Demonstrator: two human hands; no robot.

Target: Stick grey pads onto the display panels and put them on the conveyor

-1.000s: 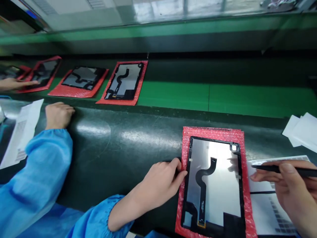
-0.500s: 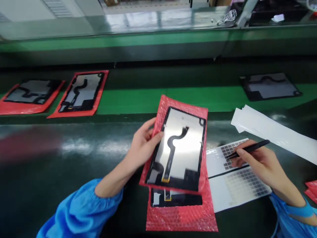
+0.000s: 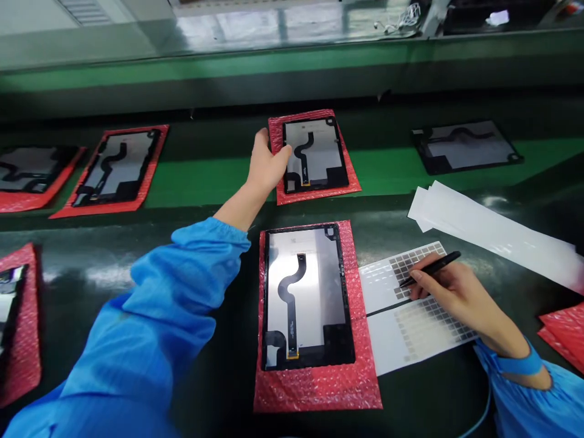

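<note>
Out over the green belt, my left hand (image 3: 267,164) grips the left edge of a tablet display panel (image 3: 326,149) and the red bubble-wrap sheet (image 3: 275,131) under it, thumb on top. A dark curved flex cable crosses the panel's silvery back. Nearer me, a second display panel (image 3: 326,286) lies on its own red bubble wrap (image 3: 319,392). My right hand (image 3: 449,295) is closed round black tweezers (image 3: 435,265), tips down at a white sheet of small grey square stickers (image 3: 381,286). A second sticker sheet (image 3: 387,347) lies just below it.
Two panels on red wrap, one nearer (image 3: 121,164) and one at the far left (image 3: 31,164), rest on the belt (image 3: 205,176). Another panel (image 3: 465,146) lies right. White strips (image 3: 493,228) and red wrap (image 3: 566,331) are at right; a wrapped panel (image 3: 30,328) is at left.
My left hand has carried the upper panel and its wrap forward to the belt, uncovering the panel beneath. My right hand stays at the stickers with the tweezers. A wrapped panel has come into view at left.
</note>
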